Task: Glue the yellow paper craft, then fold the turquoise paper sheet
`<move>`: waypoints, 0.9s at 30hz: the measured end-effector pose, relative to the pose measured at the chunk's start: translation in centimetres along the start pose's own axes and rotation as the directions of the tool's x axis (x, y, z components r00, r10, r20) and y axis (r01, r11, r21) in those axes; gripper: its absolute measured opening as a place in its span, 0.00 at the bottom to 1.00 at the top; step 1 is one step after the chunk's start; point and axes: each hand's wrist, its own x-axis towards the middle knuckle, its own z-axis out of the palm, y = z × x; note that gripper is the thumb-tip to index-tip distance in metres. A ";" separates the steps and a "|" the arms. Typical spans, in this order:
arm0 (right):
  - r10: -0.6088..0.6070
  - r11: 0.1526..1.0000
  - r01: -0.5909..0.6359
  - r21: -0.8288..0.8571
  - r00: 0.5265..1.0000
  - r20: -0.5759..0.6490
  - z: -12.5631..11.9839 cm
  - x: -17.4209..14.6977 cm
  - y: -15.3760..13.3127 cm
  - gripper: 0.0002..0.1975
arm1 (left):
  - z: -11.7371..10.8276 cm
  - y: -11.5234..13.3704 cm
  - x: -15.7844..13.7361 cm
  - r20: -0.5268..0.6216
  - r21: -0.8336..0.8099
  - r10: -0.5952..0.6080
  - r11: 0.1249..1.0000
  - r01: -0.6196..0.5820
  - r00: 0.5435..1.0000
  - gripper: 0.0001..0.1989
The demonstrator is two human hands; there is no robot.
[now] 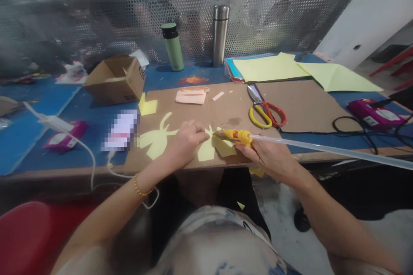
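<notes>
My right hand [269, 152] is wrapped round a yellow hot glue gun [240, 135], with a long clear glue stick [322, 146] running out of its back. Its nozzle meets a pale yellow paper cutout [206, 150] lying on a flat cardboard sheet [226, 107]. My left hand [185, 144] has its fingers closed at that cutout's upper left edge. Beside it on the left lies a larger yellow paper cutout [158, 142] with curled strips. Another yellow paper piece [226, 147] sits partly under the glue gun. Scissors [263, 114] with yellow and red handles lie beyond my right hand.
Folded peach paper [192, 96] lies on the cardboard. At the back stand a green bottle [174, 51], a steel flask [220, 38] and an open cardboard box [112, 84]. Yellow sheets [274, 68] are back right. A cable runs from a phone [121, 131]; purple devices [374, 112] sit at both sides.
</notes>
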 end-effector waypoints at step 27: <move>-0.030 0.998 0.025 -0.060 0.997 -0.071 0.2 0.1 0.1 0.38 | -0.2 0.4 0.1 0.054 0.041 -0.019 0.999 0.016 0.998 0.14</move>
